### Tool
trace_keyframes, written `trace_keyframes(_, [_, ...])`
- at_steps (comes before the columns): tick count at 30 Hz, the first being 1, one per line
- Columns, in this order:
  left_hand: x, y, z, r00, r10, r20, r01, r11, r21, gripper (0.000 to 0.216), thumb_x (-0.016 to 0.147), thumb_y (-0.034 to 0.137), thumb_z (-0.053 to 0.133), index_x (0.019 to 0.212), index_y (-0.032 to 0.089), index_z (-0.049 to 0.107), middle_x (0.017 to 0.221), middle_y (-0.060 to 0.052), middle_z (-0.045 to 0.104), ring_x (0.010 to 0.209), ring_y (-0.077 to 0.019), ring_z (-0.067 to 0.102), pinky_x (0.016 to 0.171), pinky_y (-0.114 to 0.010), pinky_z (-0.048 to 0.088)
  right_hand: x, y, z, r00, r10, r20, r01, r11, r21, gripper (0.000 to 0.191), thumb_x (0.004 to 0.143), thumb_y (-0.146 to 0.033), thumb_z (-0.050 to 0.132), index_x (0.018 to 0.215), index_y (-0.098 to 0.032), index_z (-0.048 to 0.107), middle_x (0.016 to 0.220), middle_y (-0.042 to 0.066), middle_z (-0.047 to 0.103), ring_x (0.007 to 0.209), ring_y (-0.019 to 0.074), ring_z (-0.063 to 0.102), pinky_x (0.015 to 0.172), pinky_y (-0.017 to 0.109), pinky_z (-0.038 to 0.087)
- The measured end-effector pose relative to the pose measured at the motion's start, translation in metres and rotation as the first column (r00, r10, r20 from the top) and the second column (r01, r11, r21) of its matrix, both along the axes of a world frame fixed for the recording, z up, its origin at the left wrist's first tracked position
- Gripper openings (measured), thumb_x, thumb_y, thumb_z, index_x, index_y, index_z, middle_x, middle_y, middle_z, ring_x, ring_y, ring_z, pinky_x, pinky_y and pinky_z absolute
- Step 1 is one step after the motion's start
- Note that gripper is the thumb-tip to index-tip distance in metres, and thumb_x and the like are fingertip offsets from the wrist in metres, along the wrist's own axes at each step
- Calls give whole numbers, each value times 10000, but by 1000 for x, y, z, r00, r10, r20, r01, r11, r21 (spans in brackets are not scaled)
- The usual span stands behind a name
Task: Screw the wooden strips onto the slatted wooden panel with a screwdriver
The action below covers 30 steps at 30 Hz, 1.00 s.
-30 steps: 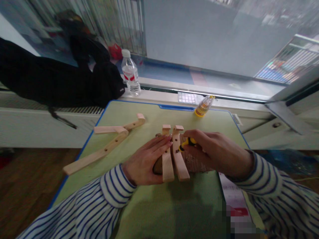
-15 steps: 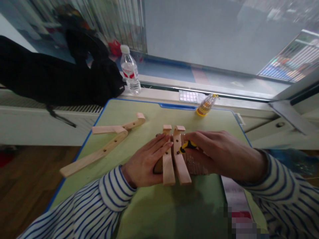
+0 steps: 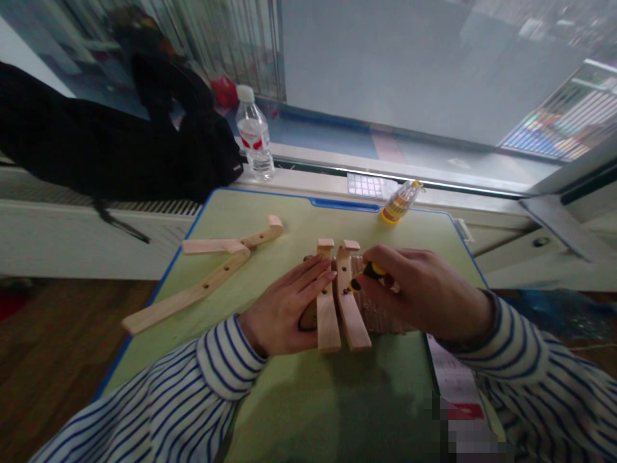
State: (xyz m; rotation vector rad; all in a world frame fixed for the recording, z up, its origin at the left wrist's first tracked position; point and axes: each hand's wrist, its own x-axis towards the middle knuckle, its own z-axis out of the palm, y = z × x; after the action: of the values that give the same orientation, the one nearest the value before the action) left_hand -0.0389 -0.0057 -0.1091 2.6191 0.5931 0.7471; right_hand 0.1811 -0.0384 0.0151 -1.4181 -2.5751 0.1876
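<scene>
My left hand (image 3: 284,308) lies over a pale wooden hooked strip (image 3: 328,325), fingers across its top and thumb at the near side, holding it against the piece beneath. A second hooked strip (image 3: 355,328) with drilled holes lies just to the right, a narrow gap between them. Under both is a brown ribbed wooden piece (image 3: 383,315), partly covered by my hands. My right hand (image 3: 424,289) is closed around a small yellow-and-black screwdriver (image 3: 374,269), its yellow-and-black front end at a hole in the second strip. The tip is too small to make out.
Two more hooked wooden strips (image 3: 166,307) lie overlapping on the left of the green table (image 3: 289,399). A yellow-capped bottle (image 3: 398,204) stands at the back right. Behind are a water bottle (image 3: 255,141) and black bag (image 3: 120,148) on the sill. A printed package (image 3: 450,366) is near my right sleeve.
My right hand has shifted slightly and turned around the screwdriver, showing more of its handle. My left hand stays on the strip. The whole view has shifted slightly.
</scene>
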Motion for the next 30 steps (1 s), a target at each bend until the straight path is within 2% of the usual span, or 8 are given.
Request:
trace_keyframes(4, [0,0,0,1000,0,8,0,1000,-5,835,744,454,617,1414,146,225,1461,-162,273,1367,-304,208,1099,-533,255,0,3,0,1000,21,-8,-21,1000,6,222,905,-381,420,991,-189,489,692,-24,581,543,101,481,521,245,310])
trace_keyframes(10, [0,1,3,999,-12,31,14,999,-38,809,765,394,603,1426,164,197,1473,-141,257,1372,-293,194,1105,-527,248,5,5,10,992,126,13,-124,988,-96,292,930,-375,375,1104,-172,492,868,43,639,687,140,567,576,262,356])
trace_keyframes(13, [-3,3,4,999,-34,29,37,994,-101,702,817,318,512,1429,172,201,1485,-110,239,1379,-270,179,1117,-519,227,8,5,16,984,175,16,-171,974,-150,345,933,-357,361,1200,-155,443,947,77,640,721,149,569,581,270,362])
trace_keyframes(16, [-5,4,2,998,-44,45,51,983,-178,537,894,268,355,1415,180,258,1493,-73,233,1384,-239,173,1130,-498,212,11,6,19,980,200,-6,-198,964,-176,356,918,-361,401,1212,-164,439,998,91,634,764,154,574,600,271,374])
trace_keyframes(19, [-3,3,1,998,35,52,-23,978,-208,470,927,261,317,1390,180,318,1478,-70,272,1383,-223,181,1141,-478,202,14,6,19,980,197,-26,-199,966,-167,332,907,-341,434,1198,-182,453,1019,85,635,807,162,587,630,273,391])
trace_keyframes(25, [5,1,6,986,129,104,-111,980,-163,493,882,275,442,1359,173,377,1457,-81,317,1363,-251,234,1114,-483,269,15,7,19,979,202,-22,-203,969,-140,318,912,-302,427,1198,-170,471,944,74,652,752,145,595,618,264,401])
trace_keyframes(30, [4,2,9,983,183,-13,-183,979,-86,454,869,270,438,1311,169,464,1445,-62,346,1360,-259,224,1115,-484,256,13,7,19,981,193,-1,-191,971,-143,285,930,-311,382,1156,-176,493,946,68,651,765,148,593,624,266,403])
